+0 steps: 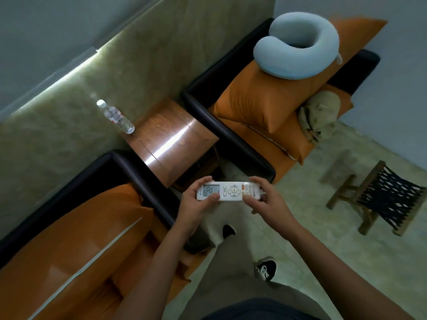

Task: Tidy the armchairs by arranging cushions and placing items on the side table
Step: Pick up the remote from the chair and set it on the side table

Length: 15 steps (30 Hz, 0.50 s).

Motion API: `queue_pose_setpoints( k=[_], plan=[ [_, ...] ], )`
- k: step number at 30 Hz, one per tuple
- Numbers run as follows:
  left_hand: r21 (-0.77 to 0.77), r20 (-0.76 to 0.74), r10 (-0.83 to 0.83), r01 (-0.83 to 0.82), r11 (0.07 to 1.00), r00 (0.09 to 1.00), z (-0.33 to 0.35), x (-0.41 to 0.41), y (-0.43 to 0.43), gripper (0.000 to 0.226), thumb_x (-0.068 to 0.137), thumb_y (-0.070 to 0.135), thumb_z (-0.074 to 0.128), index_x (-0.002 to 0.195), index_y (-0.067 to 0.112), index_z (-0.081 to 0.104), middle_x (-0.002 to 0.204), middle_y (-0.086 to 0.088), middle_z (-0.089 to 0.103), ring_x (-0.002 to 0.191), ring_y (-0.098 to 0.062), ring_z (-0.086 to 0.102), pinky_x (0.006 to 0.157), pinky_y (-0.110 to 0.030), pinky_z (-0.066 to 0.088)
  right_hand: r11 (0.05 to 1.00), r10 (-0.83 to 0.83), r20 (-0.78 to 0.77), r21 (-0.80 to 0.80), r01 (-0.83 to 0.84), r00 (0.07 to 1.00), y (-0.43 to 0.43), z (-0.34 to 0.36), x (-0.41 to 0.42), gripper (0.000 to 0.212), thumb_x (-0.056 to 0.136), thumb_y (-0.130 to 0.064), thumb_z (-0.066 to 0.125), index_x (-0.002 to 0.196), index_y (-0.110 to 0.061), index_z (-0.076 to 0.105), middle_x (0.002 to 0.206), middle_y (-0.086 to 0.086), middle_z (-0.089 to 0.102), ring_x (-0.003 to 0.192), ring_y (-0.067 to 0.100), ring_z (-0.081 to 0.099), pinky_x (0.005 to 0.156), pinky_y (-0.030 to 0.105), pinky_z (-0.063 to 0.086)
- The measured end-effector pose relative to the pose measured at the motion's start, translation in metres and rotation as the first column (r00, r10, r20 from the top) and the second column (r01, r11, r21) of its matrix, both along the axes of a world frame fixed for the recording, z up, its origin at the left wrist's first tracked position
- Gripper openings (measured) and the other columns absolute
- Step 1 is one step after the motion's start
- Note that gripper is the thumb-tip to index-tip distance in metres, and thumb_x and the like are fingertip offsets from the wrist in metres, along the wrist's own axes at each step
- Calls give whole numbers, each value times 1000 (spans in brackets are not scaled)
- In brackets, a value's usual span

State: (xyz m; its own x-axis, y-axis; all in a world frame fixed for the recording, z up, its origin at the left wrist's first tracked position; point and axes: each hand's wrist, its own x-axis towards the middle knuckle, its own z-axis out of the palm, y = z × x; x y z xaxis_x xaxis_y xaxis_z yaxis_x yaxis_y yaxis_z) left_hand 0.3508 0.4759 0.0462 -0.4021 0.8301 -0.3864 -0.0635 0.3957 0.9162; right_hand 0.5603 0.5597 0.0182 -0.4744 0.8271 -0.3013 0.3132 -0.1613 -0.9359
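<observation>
From the head camera, a white rectangular plastic remote control with a small grey display is held level in the air, in front of the near edge of the glossy brown wooden side table that stands between two black-framed armchairs with orange cushions. It looks light, stiff and smooth, a thing that could slip, so a hold at both short ends suits it. The left hand pinches the display end, thumb on the face, fingers curled behind. The right hand pinches the button end the same way, its fingers bent and close together. A clear plastic water bottle with a white cap stands at the table's far left corner. A pale blue U-shaped neck pillow rests on the far armchair's cushion
</observation>
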Motion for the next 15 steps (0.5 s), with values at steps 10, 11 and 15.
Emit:
queue_pose_setpoints(
  k=[10,11,15],
  plan=[
    [-4,-167,235,-239,971,958,-39,-62,91,67,90,18,72,149,25,40,143,3,49,126,-10,54,104,-33,51,994,-22,-5,-103,21,1000,111,-13,-119,66,97,-18,63,155,-32,33,131,-14,53,120,8,58,98,35,56],
    [-17,-174,260,-267,963,950,-43,-75,102,70,90,20,73,151,24,38,144,1,49,127,-11,53,106,-36,49,997,-9,18,-78,10,1000,123,-15,-136,67,98,-18,62,156,-29,30,131,-16,53,120,7,57,100,36,54],
    [-91,-130,312,-325,941,941,-58,-128,138,82,89,17,74,156,22,27,142,-2,54,126,-15,56,108,-38,48,997,78,143,-24,-75,987,167,-29,-205,68,101,-22,57,159,-23,21,142,-2,51,126,12,53,101,36,53]
  ],
)
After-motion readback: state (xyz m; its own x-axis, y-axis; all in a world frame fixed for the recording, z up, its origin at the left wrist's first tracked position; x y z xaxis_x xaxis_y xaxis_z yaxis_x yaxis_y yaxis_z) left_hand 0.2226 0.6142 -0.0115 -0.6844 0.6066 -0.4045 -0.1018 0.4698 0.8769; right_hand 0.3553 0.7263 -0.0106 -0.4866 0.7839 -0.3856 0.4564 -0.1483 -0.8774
